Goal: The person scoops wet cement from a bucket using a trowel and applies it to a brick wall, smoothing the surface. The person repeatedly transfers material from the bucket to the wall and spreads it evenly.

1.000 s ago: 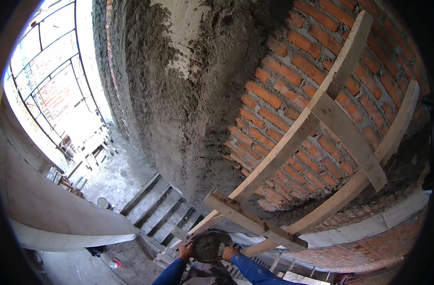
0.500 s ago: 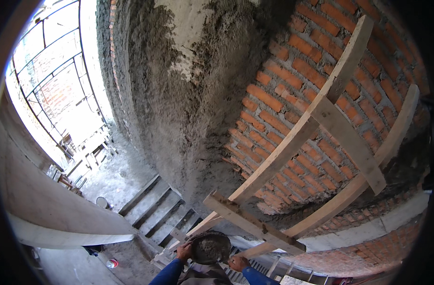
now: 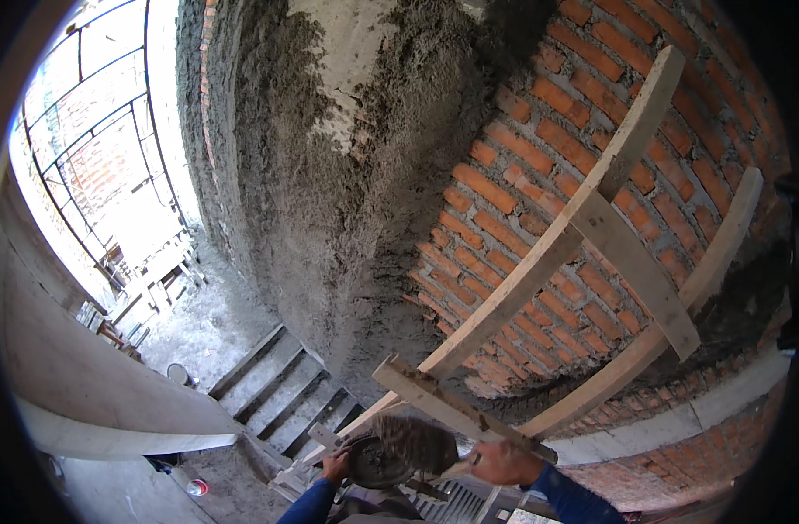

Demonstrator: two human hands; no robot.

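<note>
At the bottom centre my left hand [image 3: 335, 465] grips the rim of a round dark pan [image 3: 361, 478] with grey mortar in it. My right hand [image 3: 501, 463] is closed on the handle of a trowel, mostly hidden by the fingers. A blurred load of mortar [image 3: 417, 444] covers the trowel's blade just above the pan's right side. Over both hands stands a wooden ladder-like frame [image 3: 522, 271], leaning along the wall. Behind it, wet grey plaster [image 3: 329, 227] meets bare red brick [image 3: 495, 188].
Concrete steps [image 3: 281, 384] go down at the left, with a bucket [image 3: 179, 375] at their foot. A curved pale parapet [image 3: 111, 349] borders that side. Metal bars [image 3: 89, 131] fill a bright opening at the far left. A wooden crosspiece [image 3: 460, 407] lies close above my right hand.
My right hand has moved right and slightly up from the pan's rim, lifting the mortar-loaded trowel out. My left hand still holds the pan, and the view has shifted slightly.
</note>
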